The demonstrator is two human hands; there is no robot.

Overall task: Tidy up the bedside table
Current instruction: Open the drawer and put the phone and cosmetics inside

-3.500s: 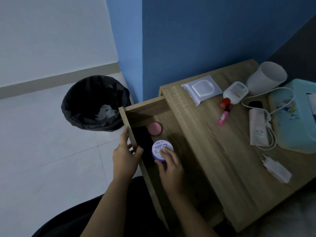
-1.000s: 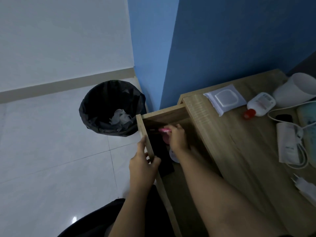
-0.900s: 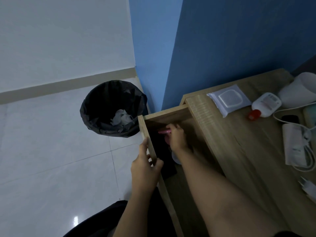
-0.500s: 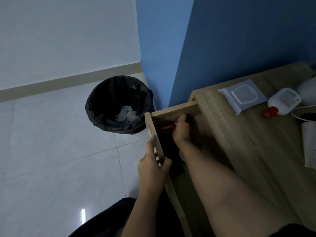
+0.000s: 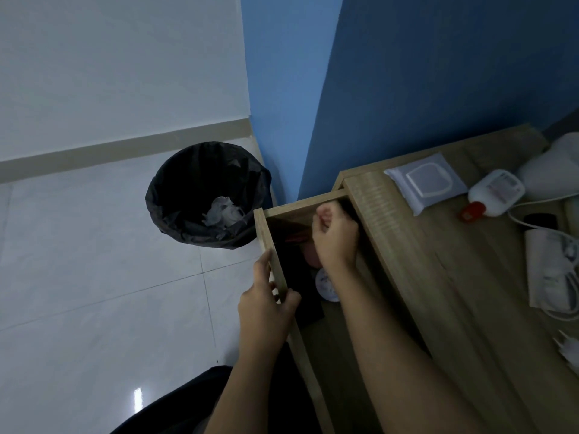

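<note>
Head view. The left hand (image 5: pixel 266 311) is clamped on the front panel of the open drawer (image 5: pixel 297 204), thumb inside and fingers (image 5: pixel 261 270) outside. The right hand (image 5: pixel 335 242) is down at the drawer's far end with its fingers curled. A reddish stick (image 5: pixel 297 238) lies at the fingertips, but whether they pinch it cannot be told. Risks, as judged: if the left hand pushes the drawer home while the right is inside, the right hand or forearm would be caught against the bench (image 5: pixel 454 308) edge. A stick let go carelessly could roll under the black item (image 5: pixel 302 289) or against the jar (image 5: pixel 326 286), both nearer the drawer's front. Lifting the charger (image 5: pixel 548 270) by its lead could drag neighbouring pieces off the top. Condition of the bench: light wood grain, standing against the blue wall, with the drawer pulled well out. On top, right of the drawer, a wipes pack (image 5: pixel 426 183), a white bottle (image 5: pixel 498 192) on its side and the charger remain uncleared. The job is judged part done. A bin (image 5: pixel 206 195) stands on the floor left of the drawer.
</note>
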